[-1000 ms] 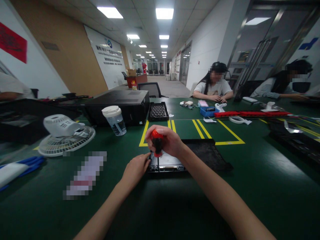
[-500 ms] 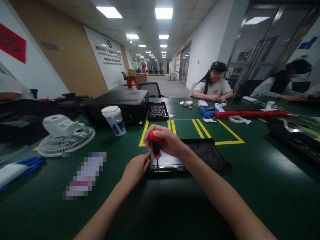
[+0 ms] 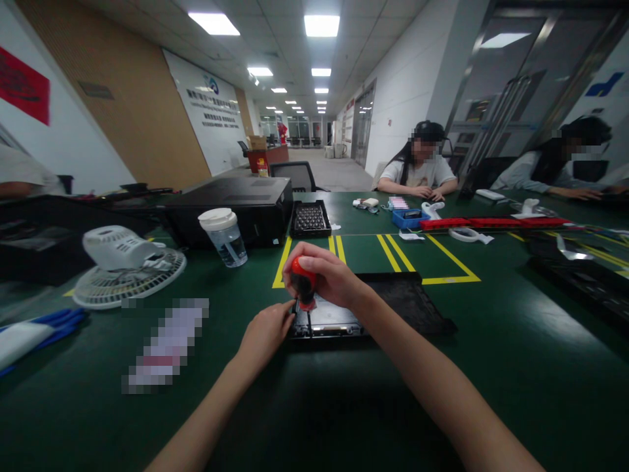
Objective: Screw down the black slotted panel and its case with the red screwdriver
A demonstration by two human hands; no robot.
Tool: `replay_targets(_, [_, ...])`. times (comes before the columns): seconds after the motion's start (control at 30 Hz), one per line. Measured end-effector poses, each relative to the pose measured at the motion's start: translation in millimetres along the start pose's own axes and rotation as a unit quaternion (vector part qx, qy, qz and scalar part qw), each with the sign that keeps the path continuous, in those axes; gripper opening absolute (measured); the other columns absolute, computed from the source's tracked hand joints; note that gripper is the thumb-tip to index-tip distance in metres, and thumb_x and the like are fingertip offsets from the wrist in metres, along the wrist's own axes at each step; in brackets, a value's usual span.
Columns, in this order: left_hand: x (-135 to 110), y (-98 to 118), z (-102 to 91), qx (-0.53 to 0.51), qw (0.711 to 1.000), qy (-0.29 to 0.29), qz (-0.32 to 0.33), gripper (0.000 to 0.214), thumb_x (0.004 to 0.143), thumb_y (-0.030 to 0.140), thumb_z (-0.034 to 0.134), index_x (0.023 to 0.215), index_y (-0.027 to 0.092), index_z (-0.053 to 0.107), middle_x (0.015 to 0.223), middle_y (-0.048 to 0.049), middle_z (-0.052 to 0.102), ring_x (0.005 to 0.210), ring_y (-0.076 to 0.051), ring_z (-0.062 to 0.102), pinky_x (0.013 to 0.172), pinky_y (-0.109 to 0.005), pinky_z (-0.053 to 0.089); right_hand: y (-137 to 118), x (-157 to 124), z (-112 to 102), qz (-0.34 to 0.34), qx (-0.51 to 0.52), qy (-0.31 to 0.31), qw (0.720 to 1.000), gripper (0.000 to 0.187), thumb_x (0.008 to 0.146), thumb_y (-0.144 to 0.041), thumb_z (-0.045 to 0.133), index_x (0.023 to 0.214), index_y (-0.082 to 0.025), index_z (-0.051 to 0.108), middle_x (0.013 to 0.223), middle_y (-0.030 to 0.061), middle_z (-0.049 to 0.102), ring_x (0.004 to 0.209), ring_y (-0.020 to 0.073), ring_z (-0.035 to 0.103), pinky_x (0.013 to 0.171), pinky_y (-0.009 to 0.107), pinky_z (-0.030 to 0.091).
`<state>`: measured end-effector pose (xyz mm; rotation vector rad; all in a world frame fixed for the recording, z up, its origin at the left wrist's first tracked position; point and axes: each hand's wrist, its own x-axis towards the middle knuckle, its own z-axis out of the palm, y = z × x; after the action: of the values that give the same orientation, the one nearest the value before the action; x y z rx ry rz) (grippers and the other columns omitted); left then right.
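My right hand (image 3: 330,272) is wrapped round the red and black handle of a screwdriver (image 3: 303,283). Its shaft points down, with the tip at the near left part of a flat silver metal unit (image 3: 337,318). That unit lies in a black panel (image 3: 410,301), which stretches away to the right on the green table (image 3: 221,419). At the panel's left edge, my left hand (image 3: 269,328) is closed, thumb and fingers pinching the rim. The undersides of its fingers are hidden, as is part of the metal unit behind my right hand.
Left of the hands stand a lidded cup (image 3: 225,237), a white fan (image 3: 128,265) and blue-white gloves (image 3: 42,334). Behind are a black computer case (image 3: 230,206) and a black tray (image 3: 311,218) of small parts. A person (image 3: 420,164) sits across, near a blue box (image 3: 407,218).
The screwdriver handle tilts slightly more to the left, and my right hand has shifted a little up with it. My left hand keeps its place on the panel's edge.
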<state>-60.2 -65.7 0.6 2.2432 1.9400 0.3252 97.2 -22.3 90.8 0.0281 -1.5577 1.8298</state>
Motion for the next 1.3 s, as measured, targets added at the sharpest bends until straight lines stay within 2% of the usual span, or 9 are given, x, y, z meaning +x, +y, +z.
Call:
replay_targets(0.53, [0,0,1.1,0.001,1.000,-0.002,-0.004,0.029,0.087,0.028,0.041,0.110,0.024,0.057,0.111,-0.0065,0.063,0.096,-0.019,0.060,0.080,-0.026,0.043,-5,-2,2,0.001,-0.008,0.026,1.000,0.013,0.080,-0.028,0.053,0.084,-0.016,0.048,0.072,-0.0010,0.056,0.059,0.0095,0.054,0.055,0.023,0.043])
replay_targets(1.0, [-1,2,-1.6,0.006,1.000,-0.008,-0.007,0.027,0.086,0.027,0.041,0.109,0.024,0.057,0.106,-0.0066,0.064,0.091,-0.019,0.061,0.075,-0.025,0.043,-8,-2,4,-0.001,-0.029,0.042,0.999,0.012,0.081,-0.025,0.055,0.081,-0.017,0.046,0.072,-0.0015,0.056,0.058,0.0088,0.055,0.053,0.022,0.046])
replay_targets(1.3, [-1,2,-1.7,0.001,1.000,-0.011,-0.011,0.028,0.087,0.027,0.041,0.110,0.025,0.057,0.107,-0.0063,0.065,0.095,-0.019,0.061,0.079,-0.026,0.043,-10,-2,4,0.007,-0.062,0.072,0.995,0.019,0.078,-0.029,0.058,0.080,-0.017,0.043,0.069,-0.0029,0.056,0.055,0.0079,0.055,0.051,0.021,0.048])
